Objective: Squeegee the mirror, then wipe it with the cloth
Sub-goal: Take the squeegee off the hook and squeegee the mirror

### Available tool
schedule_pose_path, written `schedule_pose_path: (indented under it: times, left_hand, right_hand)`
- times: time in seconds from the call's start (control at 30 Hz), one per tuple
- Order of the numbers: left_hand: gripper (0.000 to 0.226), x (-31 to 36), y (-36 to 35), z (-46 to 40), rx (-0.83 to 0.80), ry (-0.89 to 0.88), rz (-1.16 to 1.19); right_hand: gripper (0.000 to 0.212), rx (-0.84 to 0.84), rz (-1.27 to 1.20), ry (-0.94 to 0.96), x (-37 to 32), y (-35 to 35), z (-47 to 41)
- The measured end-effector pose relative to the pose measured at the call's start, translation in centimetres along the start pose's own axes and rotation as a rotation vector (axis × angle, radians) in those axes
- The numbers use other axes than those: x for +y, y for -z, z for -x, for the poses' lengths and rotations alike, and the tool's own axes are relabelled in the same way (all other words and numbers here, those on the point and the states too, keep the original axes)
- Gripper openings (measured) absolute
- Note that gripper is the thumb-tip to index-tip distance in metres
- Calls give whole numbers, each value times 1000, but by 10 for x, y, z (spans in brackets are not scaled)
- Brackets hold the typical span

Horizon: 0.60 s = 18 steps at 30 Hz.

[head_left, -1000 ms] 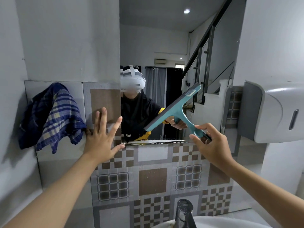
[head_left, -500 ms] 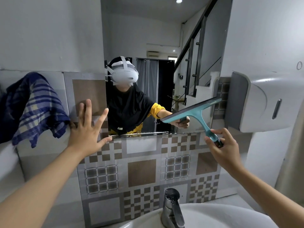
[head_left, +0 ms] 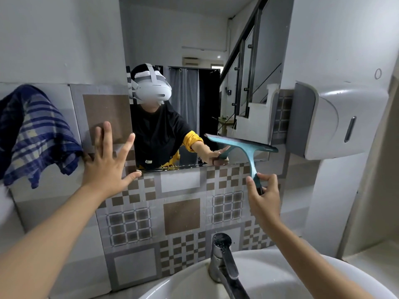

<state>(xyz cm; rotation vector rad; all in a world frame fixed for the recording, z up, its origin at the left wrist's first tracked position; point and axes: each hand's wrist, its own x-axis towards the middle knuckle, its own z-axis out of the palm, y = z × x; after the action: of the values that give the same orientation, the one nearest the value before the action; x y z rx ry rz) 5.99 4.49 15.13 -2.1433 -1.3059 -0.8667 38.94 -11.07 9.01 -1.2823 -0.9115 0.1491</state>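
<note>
Bare forearms; reflection (mirrored) shows black top, yellow sleeves.

Cloth [head_left: 36,134] hangs left of the mirror [head_left: 194,50]; squeegee [head_left: 244,147] lies at its lower right edge (dispenser [head_left: 336,119] beyond), faucet [head_left: 224,264] below.

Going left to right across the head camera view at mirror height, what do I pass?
Checked cloth → left hand, flat on the tiled wall → mirror → squeegee, gripped by the right hand → white dispenser.
</note>
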Motion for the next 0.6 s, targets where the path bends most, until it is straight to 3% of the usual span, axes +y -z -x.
schedule_pose_path:
  times: [0.4,0.6]
  left_hand:
    - [107,0,0,1,-4,14,27]
    - [107,0,0,0,1,8,37]
  right_hand:
    - [22,86,-223,-245,-23,-42,29]
    - [14,103,-365,-365,-43,-63,42]
